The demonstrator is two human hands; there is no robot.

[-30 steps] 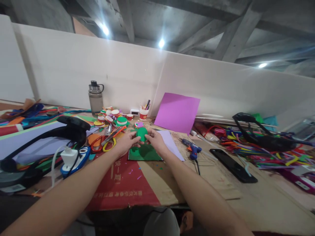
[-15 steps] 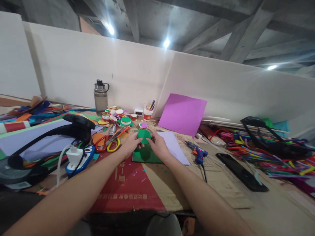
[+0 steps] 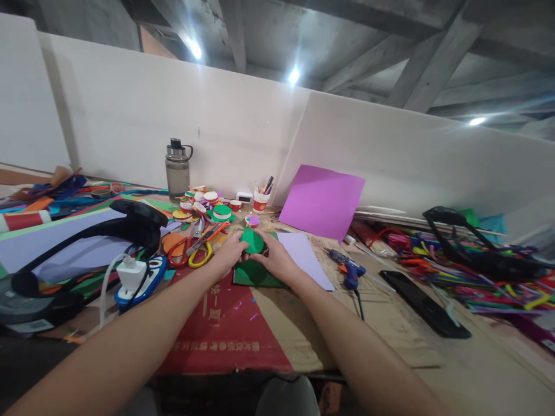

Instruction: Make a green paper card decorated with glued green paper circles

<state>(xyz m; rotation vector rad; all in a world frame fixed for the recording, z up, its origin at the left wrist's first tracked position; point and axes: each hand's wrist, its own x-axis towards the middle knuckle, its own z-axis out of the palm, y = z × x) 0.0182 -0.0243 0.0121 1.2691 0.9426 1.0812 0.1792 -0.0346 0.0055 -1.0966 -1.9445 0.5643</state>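
Between my two hands a rounded green piece is held above a dark green sheet lying on the cardboard. My left hand grips its left side with closed fingers. On the right edge, the thumb and fingers of my right hand are pressed to the same piece. Some fingertips are hidden behind it. A lilac sheet lies just right of the green sheet. Beyond my hands sits a small round item with purple on top.
Orange-and-yellow scissors and a power strip lie left. Small paper hats and a bottle stand behind. At right are a blue glue gun, a phone and colourful strips.
My right hand has shifted slightly, with its thumb now lower along the green piece. The green piece has tilted or turned a little and looks rounder.
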